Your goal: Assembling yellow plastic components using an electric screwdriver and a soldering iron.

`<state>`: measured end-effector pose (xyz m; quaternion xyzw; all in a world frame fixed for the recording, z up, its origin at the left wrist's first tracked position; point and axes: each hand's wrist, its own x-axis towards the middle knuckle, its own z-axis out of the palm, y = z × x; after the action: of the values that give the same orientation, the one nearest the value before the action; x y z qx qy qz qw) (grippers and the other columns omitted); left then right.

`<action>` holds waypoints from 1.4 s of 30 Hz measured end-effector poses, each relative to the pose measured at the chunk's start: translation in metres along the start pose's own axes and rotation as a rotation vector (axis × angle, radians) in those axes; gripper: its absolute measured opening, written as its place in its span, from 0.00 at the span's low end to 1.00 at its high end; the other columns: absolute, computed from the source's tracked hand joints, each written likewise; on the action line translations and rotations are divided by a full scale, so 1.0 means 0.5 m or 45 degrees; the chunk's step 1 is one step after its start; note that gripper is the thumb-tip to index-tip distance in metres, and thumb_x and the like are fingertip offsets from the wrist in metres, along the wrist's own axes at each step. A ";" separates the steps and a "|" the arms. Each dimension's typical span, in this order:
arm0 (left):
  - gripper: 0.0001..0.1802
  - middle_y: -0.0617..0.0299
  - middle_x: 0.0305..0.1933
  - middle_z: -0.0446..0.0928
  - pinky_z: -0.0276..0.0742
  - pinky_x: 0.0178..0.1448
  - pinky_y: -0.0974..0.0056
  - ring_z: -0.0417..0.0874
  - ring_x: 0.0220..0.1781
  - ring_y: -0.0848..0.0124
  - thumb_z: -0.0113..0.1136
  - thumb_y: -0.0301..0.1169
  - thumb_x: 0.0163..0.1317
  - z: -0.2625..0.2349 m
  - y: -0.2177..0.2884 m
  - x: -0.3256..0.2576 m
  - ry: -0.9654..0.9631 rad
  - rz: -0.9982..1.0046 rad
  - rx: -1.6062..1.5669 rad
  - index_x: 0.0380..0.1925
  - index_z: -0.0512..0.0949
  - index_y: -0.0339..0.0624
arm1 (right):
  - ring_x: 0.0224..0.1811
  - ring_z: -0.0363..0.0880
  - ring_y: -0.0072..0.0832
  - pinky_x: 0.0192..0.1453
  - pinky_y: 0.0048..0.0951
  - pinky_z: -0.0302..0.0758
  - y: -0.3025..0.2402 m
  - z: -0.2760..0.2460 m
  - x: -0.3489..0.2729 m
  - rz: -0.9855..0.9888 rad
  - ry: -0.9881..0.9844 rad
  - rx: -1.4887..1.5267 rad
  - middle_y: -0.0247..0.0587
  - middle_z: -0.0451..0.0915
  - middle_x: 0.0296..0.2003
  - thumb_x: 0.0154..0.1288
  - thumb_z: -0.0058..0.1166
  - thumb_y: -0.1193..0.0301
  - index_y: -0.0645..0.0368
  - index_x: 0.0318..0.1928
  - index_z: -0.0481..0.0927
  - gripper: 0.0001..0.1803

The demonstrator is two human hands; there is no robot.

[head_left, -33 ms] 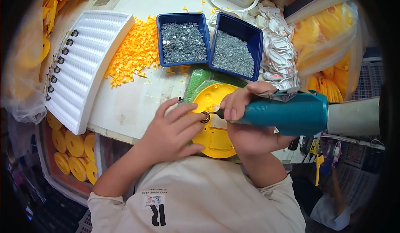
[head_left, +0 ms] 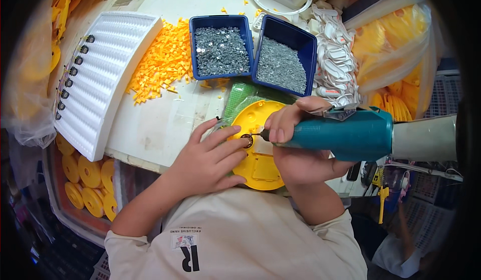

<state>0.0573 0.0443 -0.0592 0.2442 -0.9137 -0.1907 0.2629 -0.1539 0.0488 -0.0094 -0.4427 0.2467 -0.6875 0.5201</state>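
A round yellow plastic disc (head_left: 256, 162) lies on a green mat (head_left: 239, 95) at the near edge of the white table (head_left: 165, 124). My left hand (head_left: 208, 162) rests spread on the disc's left side and holds it down, fingertips beside a small dark ring (head_left: 247, 140). My right hand (head_left: 295, 147) grips a teal electric screwdriver (head_left: 345, 132). Its bit points left and its tip sits at the ring on the disc.
Two blue bins of small metal parts (head_left: 220, 49) (head_left: 283, 64) stand behind the disc. To the left are a heap of orange pieces (head_left: 160, 64) and a white ribbed tray (head_left: 100, 74). White parts (head_left: 335, 64) are piled on the right, and yellow discs (head_left: 85, 180) lie below the table.
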 end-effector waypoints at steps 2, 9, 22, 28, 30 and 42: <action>0.26 0.67 0.65 0.80 0.59 0.80 0.42 0.73 0.74 0.62 0.74 0.55 0.54 0.003 -0.004 -0.007 -0.071 -0.011 0.024 0.44 0.84 0.49 | 0.32 0.77 0.33 0.45 0.36 0.73 0.013 -0.002 0.003 0.000 0.004 0.014 0.45 0.80 0.31 0.65 0.37 0.23 0.66 0.65 0.73 0.56; 0.26 0.66 0.65 0.80 0.59 0.80 0.41 0.73 0.74 0.61 0.73 0.56 0.55 0.007 -0.009 -0.010 -0.060 0.009 0.013 0.42 0.84 0.48 | 0.33 0.78 0.32 0.44 0.34 0.75 0.023 -0.004 0.006 -0.010 0.017 0.003 0.46 0.81 0.31 0.66 0.36 0.25 0.70 0.62 0.73 0.54; 0.25 0.67 0.65 0.80 0.58 0.80 0.42 0.73 0.75 0.61 0.71 0.57 0.58 0.013 -0.013 -0.016 -0.037 0.020 0.009 0.40 0.84 0.48 | 0.30 0.77 0.34 0.42 0.36 0.73 0.021 0.003 0.008 0.023 0.062 -0.031 0.46 0.80 0.29 0.65 0.35 0.23 0.69 0.62 0.75 0.57; 0.25 0.68 0.65 0.80 0.58 0.80 0.43 0.73 0.74 0.62 0.71 0.57 0.57 0.014 -0.014 -0.016 -0.030 0.014 0.001 0.40 0.84 0.48 | 0.30 0.77 0.34 0.41 0.35 0.72 0.021 0.006 0.006 0.015 0.036 -0.038 0.45 0.80 0.29 0.65 0.36 0.24 0.68 0.62 0.75 0.55; 0.25 0.68 0.65 0.80 0.58 0.80 0.43 0.73 0.74 0.62 0.72 0.57 0.57 0.015 -0.014 -0.016 -0.027 0.014 -0.002 0.40 0.84 0.48 | 0.30 0.77 0.34 0.41 0.36 0.72 0.015 0.015 0.005 0.028 0.076 -0.038 0.45 0.80 0.29 0.65 0.36 0.25 0.68 0.62 0.75 0.55; 0.25 0.68 0.64 0.81 0.58 0.80 0.43 0.73 0.74 0.63 0.71 0.58 0.57 0.017 -0.016 -0.016 -0.023 0.017 0.003 0.39 0.84 0.49 | 0.30 0.77 0.34 0.42 0.36 0.72 0.018 0.012 0.005 0.017 0.059 -0.062 0.45 0.80 0.29 0.66 0.35 0.26 0.67 0.62 0.75 0.53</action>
<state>0.0610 0.0439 -0.0727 0.2365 -0.9179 -0.1902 0.2557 -0.1441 0.0441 -0.0129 -0.4376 0.2783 -0.6879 0.5078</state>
